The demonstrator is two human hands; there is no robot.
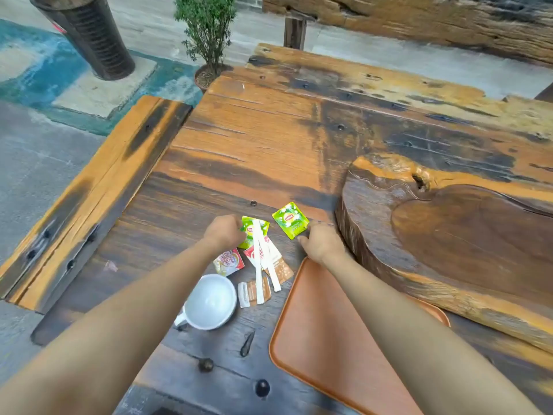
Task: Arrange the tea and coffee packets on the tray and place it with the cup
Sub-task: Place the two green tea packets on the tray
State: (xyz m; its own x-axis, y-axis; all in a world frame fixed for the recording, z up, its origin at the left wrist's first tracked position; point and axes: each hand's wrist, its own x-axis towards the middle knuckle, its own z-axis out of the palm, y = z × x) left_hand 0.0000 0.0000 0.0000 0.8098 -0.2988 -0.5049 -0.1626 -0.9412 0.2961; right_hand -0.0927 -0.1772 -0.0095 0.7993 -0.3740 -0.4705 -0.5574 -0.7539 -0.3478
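A green tea packet [290, 220] lies on the wooden table [254, 139], and my right hand [321, 242] pinches its near corner. My left hand [223, 232] is closed on the edge of a second green tea packet [251, 230] at the top of a loose pile. The pile holds white stick sachets [259, 265], a red packet [250, 253], brown coffee packets [282, 269] and a creamer packet [229, 262]. A white cup [209, 301] stands just in front of the pile. The orange tray [323, 333] lies bare to the right, under my right forearm.
A thick carved wooden slab [449, 235] rises just right of my right hand and behind the tray. A wooden bench [89, 199] runs along the table's left side. A potted plant [206, 40] and a dark woven bin [89, 37] stand on the floor beyond.
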